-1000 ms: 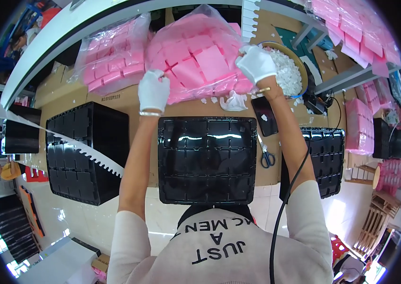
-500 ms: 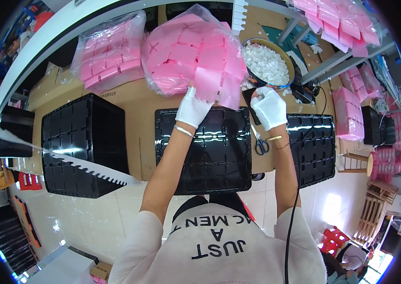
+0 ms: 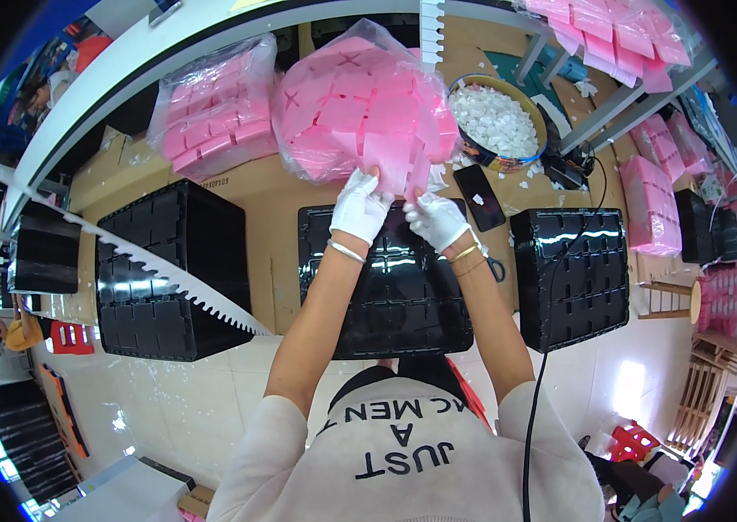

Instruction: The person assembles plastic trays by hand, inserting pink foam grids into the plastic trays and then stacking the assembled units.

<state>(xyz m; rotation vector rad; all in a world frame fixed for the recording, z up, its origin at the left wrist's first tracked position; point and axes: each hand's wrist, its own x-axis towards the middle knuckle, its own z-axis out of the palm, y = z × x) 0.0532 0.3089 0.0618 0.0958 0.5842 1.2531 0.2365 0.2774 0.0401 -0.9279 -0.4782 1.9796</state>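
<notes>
Left hand (image 3: 360, 209) and right hand (image 3: 436, 222) pinch a pink sheet (image 3: 391, 163) near its lower edge.
The sheet hangs between the pink bag (image 3: 325, 109) and the black box (image 3: 394, 304) at the tabletop's (image 3: 274, 230) near edge; light, even pressure should suit it.

The clearest writing stands on the beige cloth shirt (image 3: 464, 474), nearer the body than the white-gloved left hand (image 3: 360, 207) and the white-gloved right hand (image 3: 435, 222): large black capital letters in three rows, upside down in this view. The middle row is a single letter; the row closest to the hands bends away with the cloth at its ends. To the left of the left hand, and a little farther out, one short line of small dark characters is printed on the flat brown cardboard sheet (image 3: 274, 222). Beyond the right hand, to its right, the round yellow-rimmed tub (image 3: 506, 163) bears coloured markings on its outer wall, too small to read.
</notes>
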